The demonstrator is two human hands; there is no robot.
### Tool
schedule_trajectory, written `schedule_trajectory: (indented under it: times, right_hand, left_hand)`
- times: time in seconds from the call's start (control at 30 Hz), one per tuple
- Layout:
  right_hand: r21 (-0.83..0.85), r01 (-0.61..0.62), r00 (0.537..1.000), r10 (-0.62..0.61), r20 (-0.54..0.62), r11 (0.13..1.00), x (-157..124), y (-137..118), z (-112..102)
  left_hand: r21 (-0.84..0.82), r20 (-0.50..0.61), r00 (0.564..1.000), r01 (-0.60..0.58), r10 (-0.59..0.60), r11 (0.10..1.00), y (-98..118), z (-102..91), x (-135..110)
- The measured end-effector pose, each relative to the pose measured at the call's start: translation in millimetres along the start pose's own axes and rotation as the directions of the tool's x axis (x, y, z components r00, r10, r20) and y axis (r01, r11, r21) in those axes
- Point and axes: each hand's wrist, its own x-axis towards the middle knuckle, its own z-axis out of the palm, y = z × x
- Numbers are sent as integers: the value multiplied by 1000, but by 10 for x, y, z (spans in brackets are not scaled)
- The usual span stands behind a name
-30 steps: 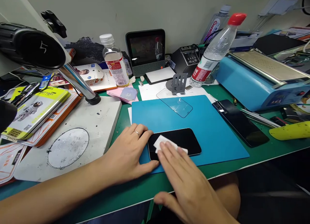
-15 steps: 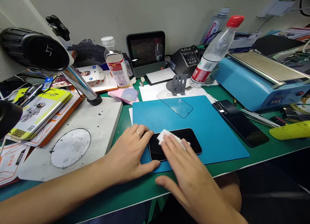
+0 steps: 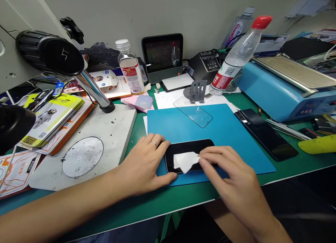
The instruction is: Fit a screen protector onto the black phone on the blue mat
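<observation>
A smartphone with a black screen lies face up on the blue mat. Its left end is held by my left hand, thumb at the lower corner and fingers at the upper one; a ring is on one finger. My right hand pinches the corner of a small white wipe between thumb and fingertips. The wipe is spread over the middle of the screen. Farther back, a clear screen protector with a dark border rests across the mat's far edge.
A second dark phone lies right of the mat, beside metal tweezers. A blue machine and a red-capped bottle stand behind. On the left are a lamp-like stand and stacked boxes.
My right hand has gone from lying flat on the wipe to pinching its corner, farther right. More of the wipe shows now. My left hand stays on the phone; the view has shifted slightly.
</observation>
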Motion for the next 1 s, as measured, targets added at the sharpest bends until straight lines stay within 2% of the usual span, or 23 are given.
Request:
schedule_trajectory:
  times: [0.13, 0.23, 0.3, 0.37, 0.43, 0.5, 0.6, 0.63, 0.7, 0.83, 0.97, 1.0]
  right_hand:
    - [-17, -154, 988, 154, -27, 988, 181, 152, -196]
    - [-106, -139, 990, 141, 19, 985, 316, 241, -339]
    - [-162, -104, 995, 105, -4, 981, 382, 231, -411]
    - [-217, -79, 988, 47, -149, 973, 415, 179, -460]
    - [-257, -55, 942, -35, -333, 965, 402, 125, -479]
    - [-295, 15, 913, -133, -385, 956, 337, 107, -458]
    - [-263, 146, 961, -200, -191, 954, 160, 158, -361]
    - [-229, 164, 973, -195, -120, 960, 93, 181, -323]
    - [-165, 140, 986, -152, -62, 976, -23, 210, -263]
    - [-130, 119, 988, -131, -84, 984, -116, 171, -234]
    - [-130, 227, 970, -212, 119, 965, -124, 106, -223]
    - [-130, 243, 964, -225, 141, 961, -138, 93, -212]
  left_hand:
    - [-7, 18, 1000, 13, -13, 1000, -2, -12, 1]
    - [-14, 31, 999, 20, -20, 1000, 1, -20, 0]
    - [-18, 35, 999, 23, -22, 1000, 0, -22, -1]
    - [-18, 37, 999, 25, -24, 1000, -1, -22, -1]
    - [-15, 37, 999, 25, -24, 1000, 0, -21, 0]
    - [-18, 39, 999, 23, -22, 1000, 2, -20, 0]
    - [-21, 38, 999, 23, -22, 1000, 3, -20, -1]
    - [-20, 36, 999, 23, -22, 1000, 2, -20, -2]
    - [-14, 32, 999, 21, -21, 1000, -2, -20, -3]
    - [-7, 21, 1000, 13, -13, 1000, -10, -13, -2]
    - [-5, 12, 1000, 17, -17, 1000, -8, -6, 1]
    - [-3, 13, 1000, 18, -18, 1000, -7, -6, 2]
